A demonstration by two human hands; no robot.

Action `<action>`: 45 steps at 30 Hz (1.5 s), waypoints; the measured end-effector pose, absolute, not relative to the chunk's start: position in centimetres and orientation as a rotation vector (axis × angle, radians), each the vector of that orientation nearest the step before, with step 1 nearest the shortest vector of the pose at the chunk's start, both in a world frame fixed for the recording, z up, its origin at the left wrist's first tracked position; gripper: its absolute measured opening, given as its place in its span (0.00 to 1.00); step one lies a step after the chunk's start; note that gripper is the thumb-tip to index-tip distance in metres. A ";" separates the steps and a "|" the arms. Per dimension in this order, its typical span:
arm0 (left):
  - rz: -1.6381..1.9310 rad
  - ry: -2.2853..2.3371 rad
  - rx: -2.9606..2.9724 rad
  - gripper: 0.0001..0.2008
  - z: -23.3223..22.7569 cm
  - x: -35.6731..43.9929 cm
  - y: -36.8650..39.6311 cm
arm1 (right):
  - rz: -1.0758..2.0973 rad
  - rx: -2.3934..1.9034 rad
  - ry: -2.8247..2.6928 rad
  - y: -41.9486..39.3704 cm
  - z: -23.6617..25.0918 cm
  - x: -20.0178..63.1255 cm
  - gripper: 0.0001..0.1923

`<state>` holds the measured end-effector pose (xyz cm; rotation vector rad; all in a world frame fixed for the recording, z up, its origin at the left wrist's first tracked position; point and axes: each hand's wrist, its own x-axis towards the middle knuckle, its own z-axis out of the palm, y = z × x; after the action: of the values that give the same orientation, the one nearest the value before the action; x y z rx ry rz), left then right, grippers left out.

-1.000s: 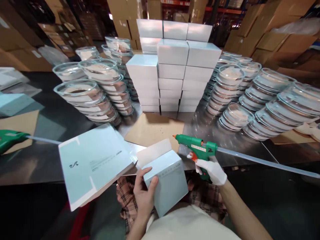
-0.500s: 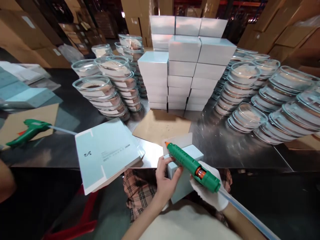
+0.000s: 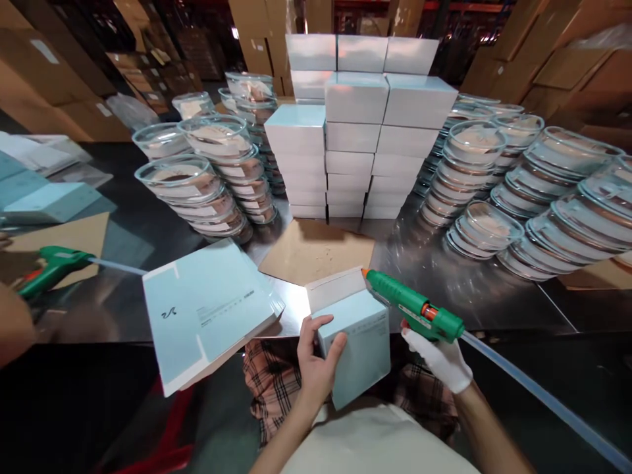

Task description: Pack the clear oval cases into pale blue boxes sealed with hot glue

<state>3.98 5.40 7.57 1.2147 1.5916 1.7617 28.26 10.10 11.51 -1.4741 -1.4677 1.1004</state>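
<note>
Cartons fill my view: low in the centre of the frame my left hand (image 3: 316, 361) grips a pale blue carton (image 3: 356, 349) from its left side, thumb over the top edge and fingers wrapped round the near face, with the white flap (image 3: 336, 288) standing open at the far edge; I cannot see what is inside. My right hand (image 3: 439, 359), in a white glove, is closed round the grip of a green glue gun (image 3: 412, 307), whose orange nozzle sits just beside the flap's right corner, and a clear glue stick (image 3: 538, 396) trails from its rear toward the lower right. To the left of the carton lies a stack of flat unfolded carton blanks (image 3: 205, 309), overhanging the near edge of the steel table (image 3: 444, 283). In the upper centre stands a wall of closed pale blue boxes (image 3: 360, 125), piled several high, on a brown cardboard sheet (image 3: 316, 250). Either side of it, glass bowls with lids (image 3: 197, 178) are nested in leaning stacks at the left and glass lidded dishes (image 3: 538, 191) at the right, each with paper between layers. At the far left a second green glue gun (image 3: 47, 263) rests on cardboard, near another person's arm (image 3: 12, 322). Brown shipping cartons (image 3: 557, 59) line the background.
</note>
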 end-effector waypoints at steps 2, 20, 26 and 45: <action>1.763 1.598 1.157 0.16 7.5 3.5 5.4 | 1.282 -1.488 -1.345 10.8 12.1 28.7 0.17; 1.745 1.522 1.080 0.22 7.7 1.6 5.9 | 1.211 -1.845 -1.501 19.7 13.3 27.5 0.15; 1.703 1.413 1.085 0.24 7.9 2.4 6.4 | 1.534 -1.254 -1.615 18.3 14.8 22.7 0.25; 1.751 1.176 1.244 0.12 9.1 0.8 6.6 | 1.046 -0.360 -2.317 16.6 13.1 24.6 0.21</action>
<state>0.77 6.61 9.15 1.2439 1.1761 1.7510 24.62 16.61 13.11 -0.3602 -2.3173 1.0458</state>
